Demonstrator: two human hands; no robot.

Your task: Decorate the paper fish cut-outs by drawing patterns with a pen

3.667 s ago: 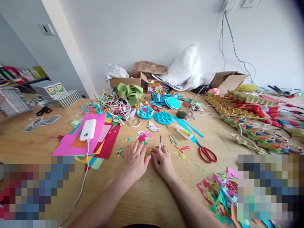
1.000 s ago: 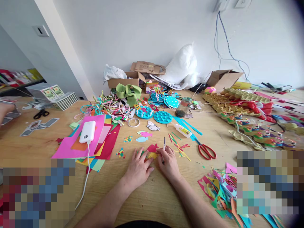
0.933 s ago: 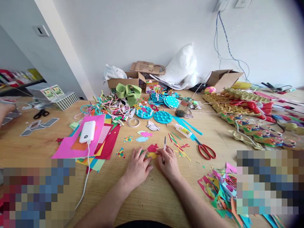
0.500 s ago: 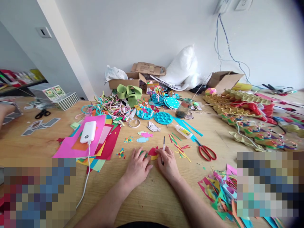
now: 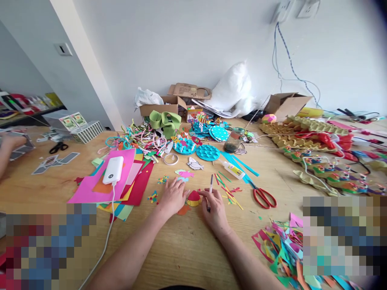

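Note:
My right hand (image 5: 214, 208) grips a pen (image 5: 211, 189) that points upward, its fingertips beside a red and yellow paper fish (image 5: 194, 198). My left hand (image 5: 172, 196) lies with fingers stretched out over the table, its fingertips at a light blue paper fish (image 5: 183, 179). An orange paper piece (image 5: 183, 210) shows partly from beneath my left palm. Just beyond the fingers is a pink paper fish (image 5: 185, 173), and farther back a white drawn fish (image 5: 195, 163). Small paper dots (image 5: 153, 197) lie left of my left hand; thin paper strips (image 5: 229, 189) lie right of the pen.
Red-handled scissors (image 5: 264, 197) and a glue bottle (image 5: 233, 170) lie to the right. A white power bank (image 5: 113, 170) rests on coloured paper sheets (image 5: 141, 183), its cable trailing forward. Paper scraps (image 5: 281, 245) pile at front right. Another person's hand (image 5: 13, 141) is at far left.
My left hand has moved forward and left, off the red and yellow fish and onto the light blue fish, uncovering the orange piece. My right hand keeps the pen nearly in place.

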